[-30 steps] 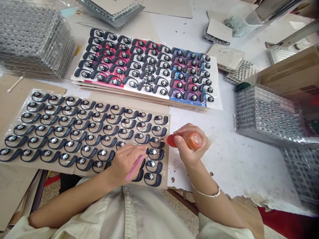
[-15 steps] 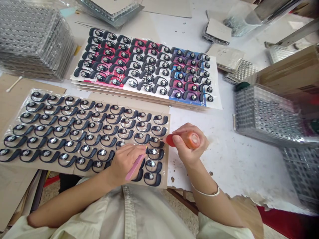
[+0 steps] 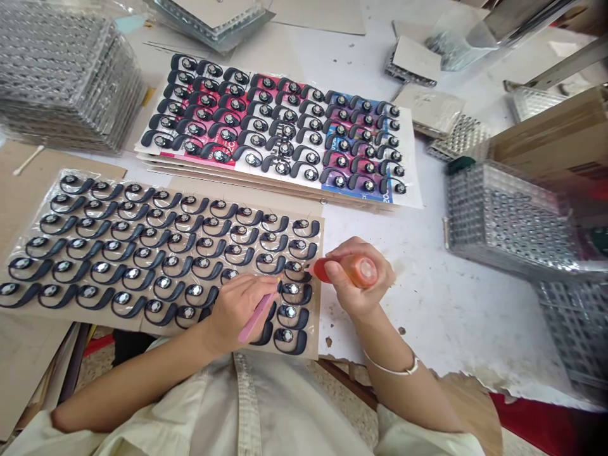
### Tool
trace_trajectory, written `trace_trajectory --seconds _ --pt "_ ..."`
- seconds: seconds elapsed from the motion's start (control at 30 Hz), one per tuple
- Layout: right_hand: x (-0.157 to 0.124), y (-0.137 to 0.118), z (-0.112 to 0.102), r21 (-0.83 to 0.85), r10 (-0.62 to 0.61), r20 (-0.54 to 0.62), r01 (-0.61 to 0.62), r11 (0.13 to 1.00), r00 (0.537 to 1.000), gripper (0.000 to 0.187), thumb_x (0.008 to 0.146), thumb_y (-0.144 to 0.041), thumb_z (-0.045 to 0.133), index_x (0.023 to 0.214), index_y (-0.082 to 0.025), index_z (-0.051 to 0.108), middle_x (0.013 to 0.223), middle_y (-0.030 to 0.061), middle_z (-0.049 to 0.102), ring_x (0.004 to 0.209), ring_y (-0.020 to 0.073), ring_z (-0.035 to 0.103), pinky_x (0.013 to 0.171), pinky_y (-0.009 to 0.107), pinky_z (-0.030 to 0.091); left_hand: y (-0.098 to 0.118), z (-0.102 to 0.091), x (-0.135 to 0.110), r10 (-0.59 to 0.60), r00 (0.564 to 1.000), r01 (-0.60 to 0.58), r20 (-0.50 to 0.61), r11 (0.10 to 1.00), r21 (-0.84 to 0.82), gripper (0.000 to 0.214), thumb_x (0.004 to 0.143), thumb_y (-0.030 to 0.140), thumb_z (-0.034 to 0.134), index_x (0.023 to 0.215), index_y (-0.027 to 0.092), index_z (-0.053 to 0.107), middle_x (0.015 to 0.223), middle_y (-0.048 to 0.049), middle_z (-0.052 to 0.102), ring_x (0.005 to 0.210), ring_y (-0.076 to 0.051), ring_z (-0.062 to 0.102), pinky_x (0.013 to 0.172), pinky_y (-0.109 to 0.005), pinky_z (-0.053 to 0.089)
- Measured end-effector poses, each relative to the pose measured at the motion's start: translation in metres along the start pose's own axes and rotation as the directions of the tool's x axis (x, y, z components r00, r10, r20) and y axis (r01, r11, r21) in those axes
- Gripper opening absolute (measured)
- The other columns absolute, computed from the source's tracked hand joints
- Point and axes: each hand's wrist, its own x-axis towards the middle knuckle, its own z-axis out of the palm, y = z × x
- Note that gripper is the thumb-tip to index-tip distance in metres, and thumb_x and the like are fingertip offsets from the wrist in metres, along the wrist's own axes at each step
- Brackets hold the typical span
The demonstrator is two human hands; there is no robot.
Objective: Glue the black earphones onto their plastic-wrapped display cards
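My left hand (image 3: 241, 310) is closed around a slim pink tool (image 3: 259, 316), pen-like, with a yellowish tip beside a black part near the board's right edge. An orange-red squeeze bottle (image 3: 349, 268) lies tilted in my right hand (image 3: 363, 294), its narrow nozzle pointing left at a black ear-hook part (image 3: 297, 269). Whether the nozzle touches that part I cannot tell. Rows of similar curved black parts with round silver centres cover a plastic-covered brown cardboard sheet (image 3: 319, 316) beneath both hands. My left hand and forearm hide some parts in the lower rows.
Behind lies a stack of printed sheets (image 3: 411, 171) bearing more black parts. Clear plastic trays (image 3: 71, 76) are piled at the back left, others (image 3: 503, 215) at the right by a cardboard box (image 3: 551, 136). A cotton swab (image 3: 28, 160) rests at the left.
The bottle in my right hand has shifted slightly left, bringing its nozzle nearer the black part. My left hand and the pink tool stay almost still.
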Motion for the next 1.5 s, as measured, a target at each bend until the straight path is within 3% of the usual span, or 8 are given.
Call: trace_trajectory --seconds 0.2,1.03,1.5 --pt "-0.0017 0.0008 -0.0003 -0.041 0.009 -0.011 -0.009 0.999 1.0 0.017 0.075 -0.032 0.071 0.077 -0.021 0.058 0.06 0.0 0.063 0.049 0.0144 0.055 0.045 0.029 0.043 -0.0017 0.0004 -0.0012 -0.007 1.0 0.007 0.005 1.0 -0.008 0.021 0.083 0.008 0.06 0.101 0.018 0.059 0.101 -0.0075 0.072 0.088 -0.018 0.069 0.082 -0.033 0.059" --pt "-0.007 0.0043 0.0018 0.0 0.028 -0.015 -0.028 1.0 0.999 0.015 0.074 -0.031 0.071 0.08 -0.021 0.061 0.064 0.0007 0.062 0.053 0.0154 0.055 0.047 0.03 0.043 0.0001 -0.0004 0.0005 -0.021 1.0 0.021 -0.006 0.999 -0.034 0.022 0.082 0.006 0.062 0.101 0.017 0.058 0.1 -0.0074 0.071 0.087 -0.017 0.069 0.08 -0.032 0.058" --pt "-0.0097 0.0055 0.0028 -0.025 -0.023 -0.015 0.023 0.999 1.0 0.017 0.074 -0.029 0.072 0.085 -0.021 0.063 0.065 0.0003 0.062 0.055 0.0156 0.057 0.048 0.03 0.044 -0.0002 0.0 0.0003 -0.016 1.0 0.015 -0.012 0.999 -0.047 0.022 0.082 0.007 0.061 0.102 0.016 0.058 0.099 -0.0073 0.072 0.087 -0.016 0.069 0.08 -0.031 0.058"
